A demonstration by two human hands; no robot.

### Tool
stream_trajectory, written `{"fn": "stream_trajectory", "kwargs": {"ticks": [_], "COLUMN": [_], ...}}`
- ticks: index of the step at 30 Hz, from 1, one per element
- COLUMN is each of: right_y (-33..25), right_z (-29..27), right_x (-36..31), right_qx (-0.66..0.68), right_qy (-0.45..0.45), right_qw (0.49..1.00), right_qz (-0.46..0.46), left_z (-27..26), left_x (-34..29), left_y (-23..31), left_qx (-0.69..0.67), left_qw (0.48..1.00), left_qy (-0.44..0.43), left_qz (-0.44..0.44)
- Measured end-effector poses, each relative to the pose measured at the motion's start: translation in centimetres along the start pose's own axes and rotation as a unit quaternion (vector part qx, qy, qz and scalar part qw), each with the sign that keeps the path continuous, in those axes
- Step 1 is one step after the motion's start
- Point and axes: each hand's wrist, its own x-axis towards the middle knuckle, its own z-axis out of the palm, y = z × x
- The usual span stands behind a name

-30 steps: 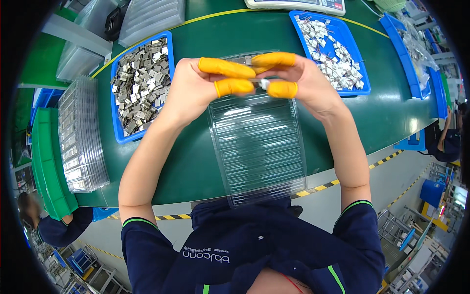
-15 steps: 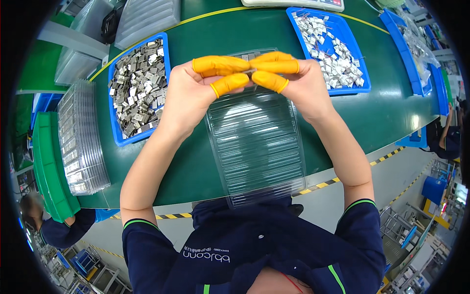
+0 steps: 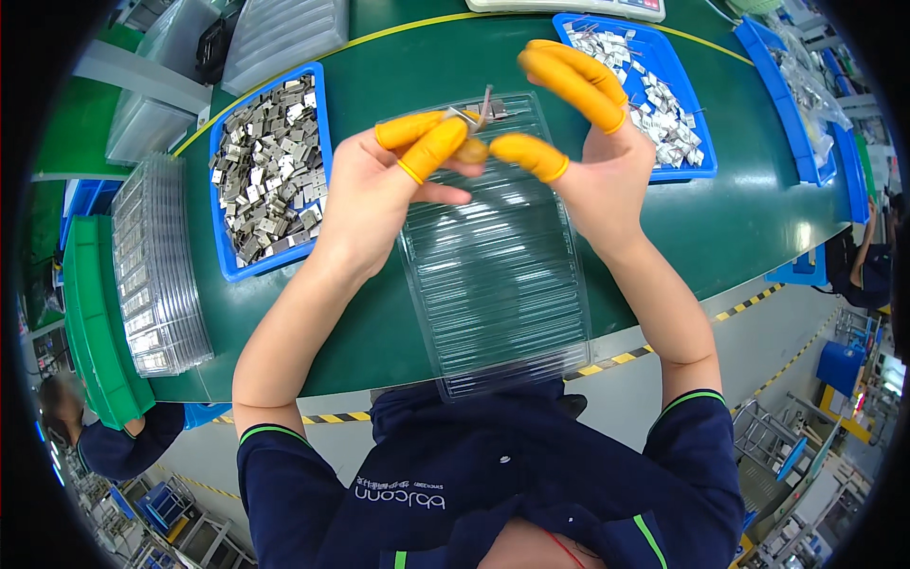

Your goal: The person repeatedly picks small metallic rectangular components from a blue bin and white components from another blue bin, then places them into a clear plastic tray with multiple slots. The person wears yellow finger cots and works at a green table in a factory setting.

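Note:
Yellow finger cots cover several fingertips of both hands. My left hand (image 3: 379,180) pinches a small silvery metal part (image 3: 463,115) between thumb and fingers, with a thin piece sticking up beside it. My right hand (image 3: 602,156) is just to the right, fingers raised and spread from the thumb, holding nothing I can see. Its thumb tip is close to the left fingertips. Beneath both hands a clear ribbed plastic tray (image 3: 502,294) lies on the green table, overhanging the near edge. A few small metal parts (image 3: 502,109) sit in its far end.
Left of the tray is a blue bin (image 3: 227,256) of grey metal parts (image 3: 270,161). On the right, another blue bin (image 3: 703,172) holds small white parts (image 3: 664,123). Stacked clear trays (image 3: 156,275) and a green crate (image 3: 95,313) stand far left. Another person (image 3: 128,450) is beside the crate.
My hands were together at the fingertips. Now my right fingers have lifted up and opened away, while my left hand keeps the small metal part, which shows more clearly.

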Motion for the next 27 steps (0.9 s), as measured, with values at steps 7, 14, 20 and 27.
{"fn": "stream_trajectory", "kwargs": {"ticks": [7,14,20,27], "right_y": [-0.1,0.2,0.6,0.3], "right_z": [-0.2,-0.8,-1.4,0.0], "right_x": [-0.4,-0.5,-0.2,-0.1], "right_qx": [0.234,0.4,0.327,0.282], "right_qy": [-0.122,-0.181,-0.229,-0.1], "right_qw": [0.93,0.82,0.834,0.891], "right_qz": [0.258,0.368,0.382,0.342], "left_z": [-1.0,-0.5,0.0,-0.1], "left_x": [0.0,-0.4,-0.9,1.0], "left_y": [-0.2,0.5,0.5,0.3], "left_qx": [0.032,0.043,0.152,0.117], "left_qw": [0.998,0.998,0.987,0.992], "left_qy": [-0.023,-0.029,-0.017,0.029], "left_qz": [-0.042,-0.028,0.052,0.02]}}
